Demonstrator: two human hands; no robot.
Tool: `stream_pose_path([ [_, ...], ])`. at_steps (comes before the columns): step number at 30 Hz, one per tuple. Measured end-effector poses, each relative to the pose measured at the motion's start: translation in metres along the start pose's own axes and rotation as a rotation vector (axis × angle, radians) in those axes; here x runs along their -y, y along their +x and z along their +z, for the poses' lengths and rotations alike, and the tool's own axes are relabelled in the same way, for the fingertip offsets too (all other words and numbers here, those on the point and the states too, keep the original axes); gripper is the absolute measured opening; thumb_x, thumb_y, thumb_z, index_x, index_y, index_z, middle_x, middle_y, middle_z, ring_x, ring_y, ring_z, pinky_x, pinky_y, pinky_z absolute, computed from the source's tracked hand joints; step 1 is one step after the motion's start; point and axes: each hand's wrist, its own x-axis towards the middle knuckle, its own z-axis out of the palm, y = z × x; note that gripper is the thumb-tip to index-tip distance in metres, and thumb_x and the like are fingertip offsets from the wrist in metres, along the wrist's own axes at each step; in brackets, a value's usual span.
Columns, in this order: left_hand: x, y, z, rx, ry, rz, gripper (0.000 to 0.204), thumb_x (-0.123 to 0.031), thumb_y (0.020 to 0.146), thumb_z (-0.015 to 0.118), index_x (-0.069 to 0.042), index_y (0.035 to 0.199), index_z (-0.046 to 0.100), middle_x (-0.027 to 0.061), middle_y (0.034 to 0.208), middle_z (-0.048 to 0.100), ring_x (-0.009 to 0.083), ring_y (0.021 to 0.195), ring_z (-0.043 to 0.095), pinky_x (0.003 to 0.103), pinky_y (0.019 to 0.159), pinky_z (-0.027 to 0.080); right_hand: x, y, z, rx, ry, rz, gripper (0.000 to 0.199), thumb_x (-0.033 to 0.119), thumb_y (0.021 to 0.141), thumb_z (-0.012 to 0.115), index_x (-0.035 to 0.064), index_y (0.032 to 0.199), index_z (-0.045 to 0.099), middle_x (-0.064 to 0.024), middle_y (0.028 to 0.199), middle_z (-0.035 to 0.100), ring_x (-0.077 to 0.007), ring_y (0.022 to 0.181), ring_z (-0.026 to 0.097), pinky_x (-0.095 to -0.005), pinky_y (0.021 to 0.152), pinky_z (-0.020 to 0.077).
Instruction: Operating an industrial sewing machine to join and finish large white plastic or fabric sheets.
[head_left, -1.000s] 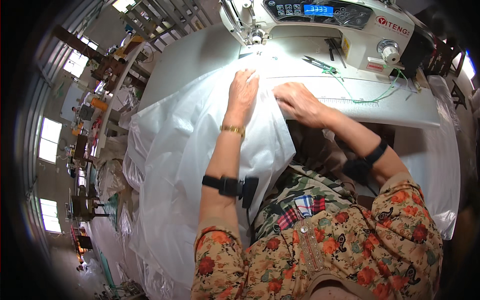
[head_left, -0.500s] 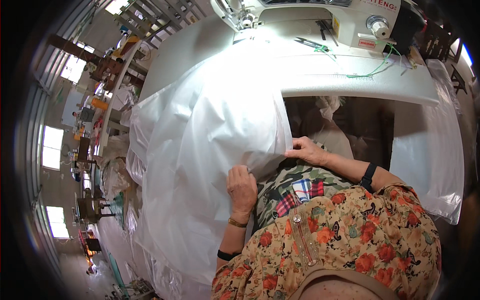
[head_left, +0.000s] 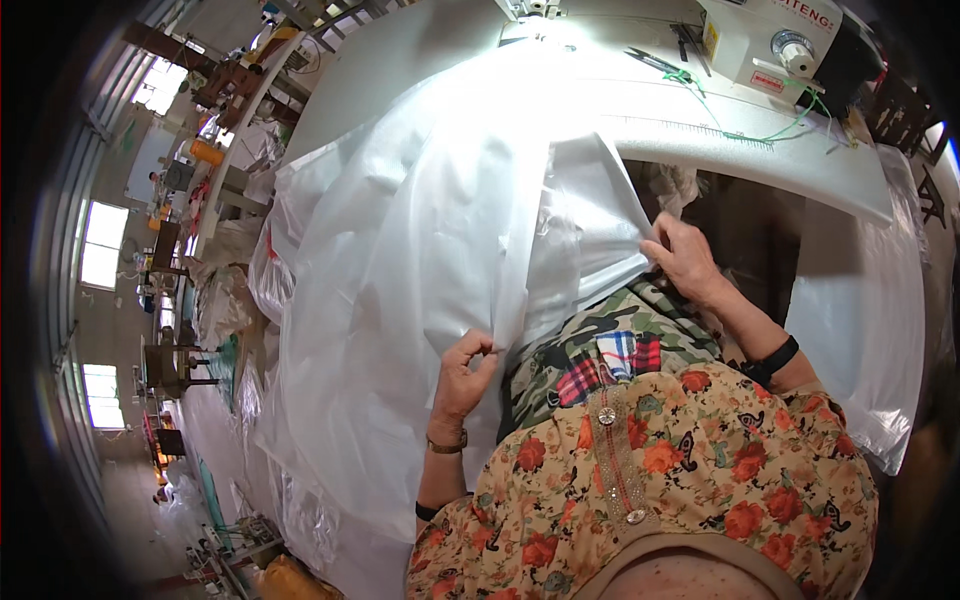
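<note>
A large sheet of white translucent plastic (head_left: 390, 260) drapes from the sewing machine table down over my lap. My left hand (head_left: 465, 378) pinches a folded edge of it near my lap. Farther right, my right hand (head_left: 685, 258) grips the sheet's right edge between thumb and fingers, with the plastic pulled taut and creased between both hands. The sheet's far part lies under the bright light by the sewing machine's needle area (head_left: 540, 35); glare hides the detail there.
The sewing machine (head_left: 770, 50) stands at the far right. Thread snips (head_left: 650, 62) and green thread (head_left: 735, 128) lie on the white table (head_left: 800, 170). More clear plastic (head_left: 860, 310) hangs at the right. Cluttered workbenches (head_left: 230, 190) line the left.
My right hand has moved right and away from me, drawing its edge of the plastic apart from my left hand. The left hand has turned slightly. The view has shifted.
</note>
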Motion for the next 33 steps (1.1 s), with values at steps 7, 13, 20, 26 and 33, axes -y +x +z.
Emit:
stream_pose_path([
  [7, -0.017, -0.003, 0.018, -0.109, -0.297, -0.118, 0.006, 0.0, 0.09, 0.054, -0.002, 0.094, 0.058, -0.0027, 0.084, 0.056, 0.0059, 0.079, 0.052, 0.022, 0.074, 0.044, 0.045, -0.008, 0.023, 0.191, 0.346, -0.24, 0.026, 0.02, 0.092, 0.07, -0.0031, 0.104, 0.066, -0.0095, 0.085, 0.066, -0.0162, 0.075, 0.063, -0.031, 0.066, 0.0495],
  [13, -0.034, 0.006, 0.033, -0.288, -0.176, -0.117, 0.008, -0.01, 0.097, 0.065, -0.004, 0.095, 0.062, -0.0073, 0.078, 0.055, 0.0004, 0.067, 0.044, 0.019, 0.06, 0.036, 0.064, -0.003, 0.071, 0.728, 0.686, 0.059, 0.03, 0.027, 0.093, 0.069, -0.0021, 0.099, 0.071, -0.0057, 0.077, 0.062, -0.014, 0.071, 0.055, -0.0296, 0.067, 0.0468],
  [20, -0.038, 0.009, 0.037, -0.239, -0.082, 0.007, 0.012, -0.009, 0.097, 0.066, 0.002, 0.101, 0.066, -0.0048, 0.08, 0.059, 0.0052, 0.072, 0.05, 0.022, 0.062, 0.042, 0.11, -0.036, 0.046, 0.678, 0.509, -0.466, 0.026, 0.024, 0.091, 0.059, -0.0021, 0.09, 0.061, -0.0187, 0.078, 0.065, -0.0333, 0.074, 0.064, -0.0406, 0.07, 0.0507],
  [26, -0.043, 0.011, 0.037, -0.113, -0.3, -0.131, 0.016, -0.013, 0.099, 0.064, 0.002, 0.103, 0.067, -0.0018, 0.09, 0.065, 0.0058, 0.082, 0.054, 0.022, 0.072, 0.046, 0.122, -0.046, 0.064, 0.567, 0.178, -0.626, 0.021, 0.025, 0.088, 0.06, 0.0039, 0.086, 0.062, -0.0169, 0.074, 0.066, -0.0398, 0.07, 0.067, -0.0492, 0.065, 0.0539],
  [33, -0.046, 0.024, 0.042, -0.191, -0.334, -0.222, 0.016, -0.015, 0.097, 0.068, 0.001, 0.096, 0.067, -0.0043, 0.085, 0.063, 0.0026, 0.076, 0.052, 0.02, 0.068, 0.044, 0.114, -0.034, 0.062, 0.584, -0.039, -0.934, 0.017, 0.018, 0.089, 0.058, 0.0036, 0.08, 0.062, -0.0172, 0.07, 0.066, -0.0359, 0.071, 0.069, -0.0444, 0.063, 0.0562],
])
